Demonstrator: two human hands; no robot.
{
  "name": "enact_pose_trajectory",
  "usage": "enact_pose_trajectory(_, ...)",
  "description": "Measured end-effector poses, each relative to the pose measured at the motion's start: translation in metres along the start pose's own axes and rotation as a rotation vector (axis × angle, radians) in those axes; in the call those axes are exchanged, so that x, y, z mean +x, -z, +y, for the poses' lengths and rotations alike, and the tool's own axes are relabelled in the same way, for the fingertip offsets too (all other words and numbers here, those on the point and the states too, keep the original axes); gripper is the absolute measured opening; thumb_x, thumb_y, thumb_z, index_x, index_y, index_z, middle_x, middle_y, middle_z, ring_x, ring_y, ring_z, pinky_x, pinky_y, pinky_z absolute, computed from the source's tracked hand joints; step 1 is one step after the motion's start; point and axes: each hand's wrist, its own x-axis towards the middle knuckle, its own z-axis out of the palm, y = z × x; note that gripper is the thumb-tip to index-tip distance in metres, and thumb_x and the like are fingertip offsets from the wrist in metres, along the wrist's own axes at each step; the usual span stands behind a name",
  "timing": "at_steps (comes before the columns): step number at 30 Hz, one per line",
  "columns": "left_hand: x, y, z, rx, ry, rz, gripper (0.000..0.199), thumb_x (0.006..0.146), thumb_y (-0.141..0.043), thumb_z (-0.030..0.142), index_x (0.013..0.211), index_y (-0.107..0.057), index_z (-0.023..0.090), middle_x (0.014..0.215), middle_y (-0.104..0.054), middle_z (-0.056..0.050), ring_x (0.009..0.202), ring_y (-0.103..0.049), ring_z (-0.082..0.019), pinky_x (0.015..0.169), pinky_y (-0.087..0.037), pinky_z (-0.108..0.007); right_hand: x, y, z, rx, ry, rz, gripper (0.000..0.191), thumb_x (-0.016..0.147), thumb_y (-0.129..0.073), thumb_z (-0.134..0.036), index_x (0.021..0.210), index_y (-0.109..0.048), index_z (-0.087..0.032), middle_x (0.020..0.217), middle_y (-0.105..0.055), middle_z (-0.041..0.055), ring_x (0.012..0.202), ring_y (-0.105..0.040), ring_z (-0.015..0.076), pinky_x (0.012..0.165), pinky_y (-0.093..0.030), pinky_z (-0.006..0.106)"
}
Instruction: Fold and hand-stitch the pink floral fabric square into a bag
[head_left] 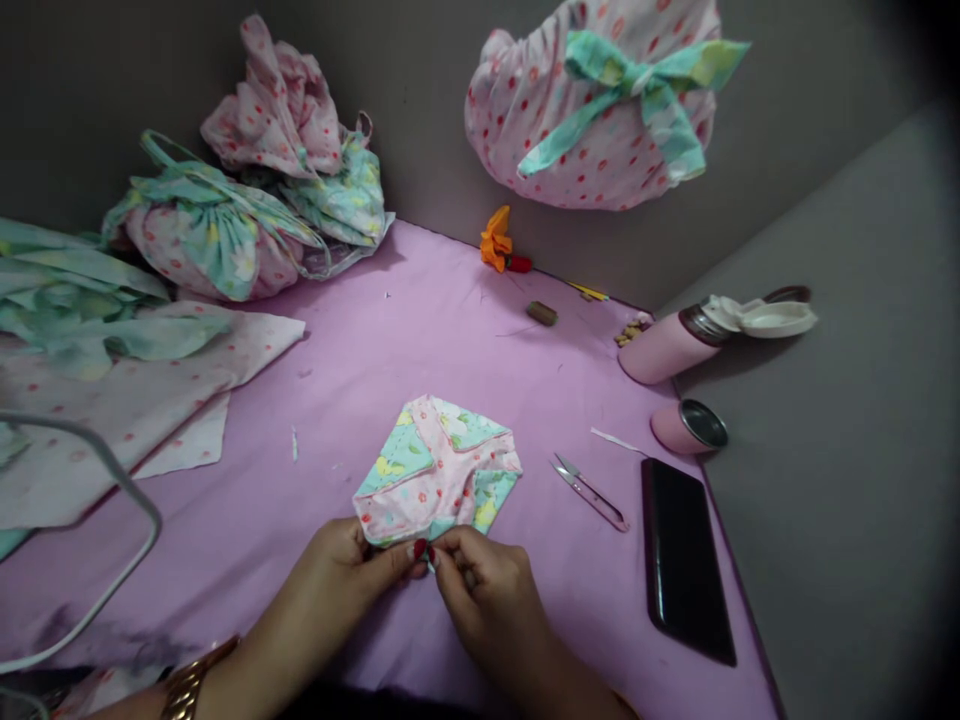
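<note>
A small sewn fabric piece (pixel 439 480), pink floral with green and yellow floral sections, lies in front of me with its near edge lifted. My left hand (pixel 371 565) pinches that near edge between thumb and fingers. Close beside it, my right hand (pixel 484 575) also pinches the edge, thumb and fingertips together. The two sets of fingertips almost touch, and whether a needle or thread is between them is hidden. To the right of the fabric lies a pair of thread snips (pixel 591 493), blades pointing up and left.
At right are a black phone (pixel 688 560), a pink cup (pixel 686 427) and a pink bottle (pixel 667 345) with its lid open. A brown thread spool (pixel 541 313) lies farther back. Gathered fabric bags (pixel 217 220) and loose cloth (pixel 135 400) fill the left. A white cable (pixel 135 490) curves at left.
</note>
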Motion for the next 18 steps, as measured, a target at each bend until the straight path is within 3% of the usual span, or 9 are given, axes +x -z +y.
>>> enact_pose_trajectory(5,-0.001,0.000,-0.001,0.039,-0.052,-0.025,0.012,0.074,-0.062,0.027,0.078,-0.071,0.021,0.075,-0.072,0.001,0.076,-0.062,-0.018,0.072,-0.046,-0.025,0.001,-0.003,0.000,-0.013,-0.025,0.013,0.015,0.081,-0.045,-0.016,0.074,-0.058,-0.016,0.060,-0.062,0.0002,0.048,-0.055,0.0099,0.048,-0.037,0.018)
enact_pose_trajectory(10,-0.001,-0.002,0.005,-0.078,0.071,-0.046,0.018,0.076,-0.057,0.028,0.082,-0.070,0.018,0.067,-0.070,0.000,0.064,-0.061,-0.015,0.059,-0.045,-0.023,0.004,0.000,-0.005,0.041,-0.026,0.019,0.014,0.081,-0.046,-0.015,0.075,-0.059,-0.017,0.060,-0.063,-0.0009,0.049,-0.055,0.0094,0.049,-0.039,0.017)
enact_pose_trajectory(18,-0.001,-0.003,0.013,-0.171,0.108,-0.065,0.023,0.076,-0.057,0.029,0.091,-0.069,0.018,0.072,-0.072,-0.003,0.063,-0.060,-0.015,0.062,-0.043,-0.024,0.004,0.004,-0.004,0.100,-0.029,0.001,0.015,0.080,-0.047,-0.015,0.077,-0.061,-0.017,0.062,-0.063,-0.0002,0.052,-0.056,0.0107,0.051,-0.041,0.019)
